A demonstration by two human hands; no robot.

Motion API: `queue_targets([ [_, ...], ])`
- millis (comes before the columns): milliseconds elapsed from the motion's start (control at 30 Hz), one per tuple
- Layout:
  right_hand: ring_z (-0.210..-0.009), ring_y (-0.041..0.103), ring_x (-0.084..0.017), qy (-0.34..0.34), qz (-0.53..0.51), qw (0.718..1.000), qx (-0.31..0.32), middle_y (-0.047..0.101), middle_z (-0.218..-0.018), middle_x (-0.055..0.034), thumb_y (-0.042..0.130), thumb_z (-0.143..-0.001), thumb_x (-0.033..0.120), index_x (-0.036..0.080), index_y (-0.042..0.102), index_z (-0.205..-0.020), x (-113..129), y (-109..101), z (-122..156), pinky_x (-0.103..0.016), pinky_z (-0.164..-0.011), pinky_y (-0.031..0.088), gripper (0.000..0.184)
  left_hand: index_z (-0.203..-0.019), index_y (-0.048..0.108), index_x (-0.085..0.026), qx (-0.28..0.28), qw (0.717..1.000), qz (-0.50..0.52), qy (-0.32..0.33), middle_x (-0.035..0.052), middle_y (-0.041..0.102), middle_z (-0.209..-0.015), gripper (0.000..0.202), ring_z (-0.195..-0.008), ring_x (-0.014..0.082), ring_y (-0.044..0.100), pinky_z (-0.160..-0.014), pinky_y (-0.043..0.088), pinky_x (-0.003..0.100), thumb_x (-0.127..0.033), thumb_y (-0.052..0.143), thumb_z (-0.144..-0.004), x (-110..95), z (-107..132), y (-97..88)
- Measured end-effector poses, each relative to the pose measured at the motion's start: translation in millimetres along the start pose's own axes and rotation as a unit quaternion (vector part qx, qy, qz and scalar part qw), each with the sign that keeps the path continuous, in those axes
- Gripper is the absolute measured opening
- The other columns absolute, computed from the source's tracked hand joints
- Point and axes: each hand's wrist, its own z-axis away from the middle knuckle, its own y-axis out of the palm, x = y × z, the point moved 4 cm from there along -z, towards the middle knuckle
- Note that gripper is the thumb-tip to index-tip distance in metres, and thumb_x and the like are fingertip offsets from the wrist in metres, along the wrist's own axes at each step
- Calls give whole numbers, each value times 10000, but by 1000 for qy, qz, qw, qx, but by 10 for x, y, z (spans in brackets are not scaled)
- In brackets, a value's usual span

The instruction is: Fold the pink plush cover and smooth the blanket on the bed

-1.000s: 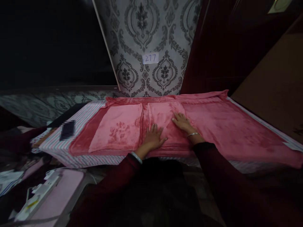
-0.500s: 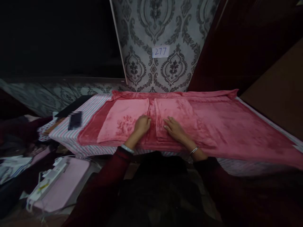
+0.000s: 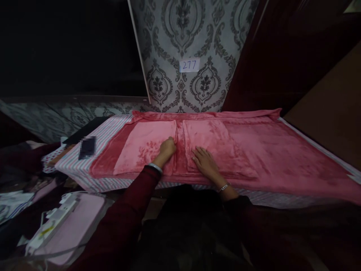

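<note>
A plush pink-red blanket [image 3: 276,150] lies spread over the table, with two folded panels side by side on its left half. My left hand [image 3: 168,148] is closed at the inner edge of the left folded panel [image 3: 146,131], its fingertips hidden behind the knuckles and the fabric. On the right folded panel [image 3: 208,131] my right hand [image 3: 205,162] rests flat, fingers stretched out, near the panel's inner front corner. A narrow strip of darker red fabric [image 3: 180,150] shows between the panels.
A striped cloth [image 3: 109,126] covers the table under the blanket. A dark blurred-out item [image 3: 87,147] lies on it at left. Below left are a power strip [image 3: 53,222] and a pink box-like thing [image 3: 73,222]. A dark screen [image 3: 70,49] hangs behind.
My left hand has closed more tightly at the left panel's edge. The right hand has flattened onto the right panel, fingers more spread. The view has shifted slightly.
</note>
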Motion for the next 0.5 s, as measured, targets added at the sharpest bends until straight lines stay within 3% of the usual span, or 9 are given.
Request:
queue_targets([
  [100, -1538, 388, -275, -1, 2, 1000, -7, 453, -1643, -123, 326, -1090, 391, 192, 554, -1538, 19, -6, 6, -523, -1263, 285, 540, -1375, 548, -130, -16, 999, 3, 33, 214, 711, -1303, 422, -1231, 281, 690, -950, 532, 344, -136, 444, -966, -57, -7, 33],
  [200, -1531, 398, -274, -1, 4, 1000, -12, 466, -1635, -126, 323, -1091, 396, 196, 560, -1533, 19, 10, 12, -524, -1258, 293, 539, -1314, 605, -127, 3, 998, 4, 64, 198, 747, -1221, 376, -1147, 273, 726, -912, 542, 325, -170, 525, -948, -95, -18, 99],
  [333, -1541, 378, -267, 0, -1, 1000, -6, 456, -1644, -124, 320, -1098, 417, 198, 549, -1540, -12, 23, -4, -506, -1260, 285, 544, -1167, 709, -140, 21, 995, 8, 98, 147, 776, -1151, 299, -1053, 233, 745, -886, 549, 287, -288, 509, -1000, -53, -114, -39],
  [433, -1545, 375, -272, 6, -12, 1000, 20, 453, -1645, -131, 319, -1098, 421, 200, 525, -1559, -15, -17, -51, -514, -1256, 283, 551, -1232, 704, -134, 2, 993, 8, 115, 171, 726, -1298, 368, -1208, 241, 693, -1025, 517, 316, -269, 429, -1027, -10, -191, -179],
  [500, -1553, 360, -282, 9, -18, 999, 29, 434, -1655, -135, 313, -1096, 422, 207, 482, -1589, 26, -65, -85, -544, -1250, 283, 563, -1380, 625, -130, -6, 992, 5, 123, 202, 599, -1497, 427, -1402, 269, 565, -1159, 443, 385, -267, 445, -1019, -10, -208, -139],
])
